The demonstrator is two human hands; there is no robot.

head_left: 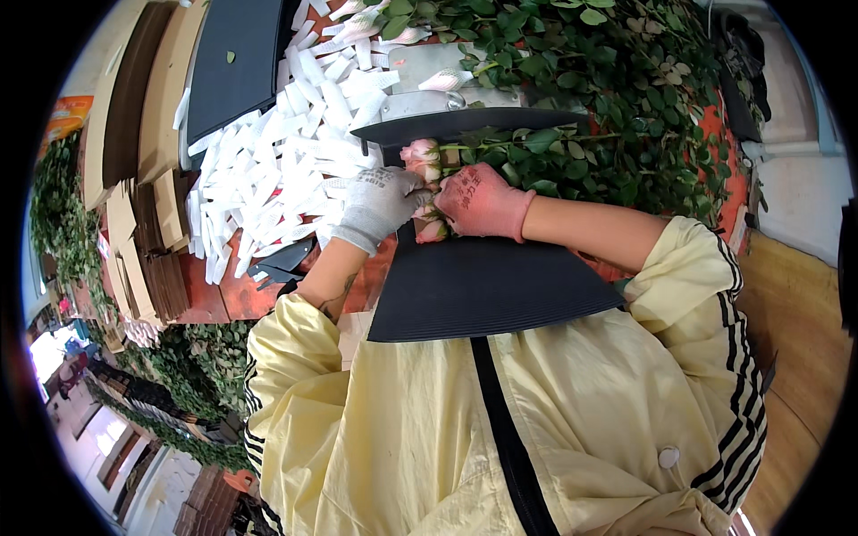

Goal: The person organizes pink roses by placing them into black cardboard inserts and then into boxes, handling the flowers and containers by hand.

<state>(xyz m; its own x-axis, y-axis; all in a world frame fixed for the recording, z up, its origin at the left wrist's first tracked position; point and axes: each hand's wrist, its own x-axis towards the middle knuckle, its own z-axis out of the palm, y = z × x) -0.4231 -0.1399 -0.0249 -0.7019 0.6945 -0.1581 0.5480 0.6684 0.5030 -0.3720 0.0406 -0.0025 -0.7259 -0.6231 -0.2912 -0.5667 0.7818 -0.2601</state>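
Observation:
Pink roses lie in a short column of heads between my hands, on a black sheet whose near part spreads in front of my body. My left hand, in a whitish glove, has its fingers closed at the rose heads from the left side. In a pink glove, my right hand is curled into a near fist against the same heads; what its fingertips hold is hidden. Leafy stems run right from the roses. Behind them stands the sheet's raised black far flap.
White mesh sleeves are heaped on the red table to the left. Beyond them are a stack of black sheets and folded cardboard. Dense rose foliage covers the far right. A metal plate lies behind the flap.

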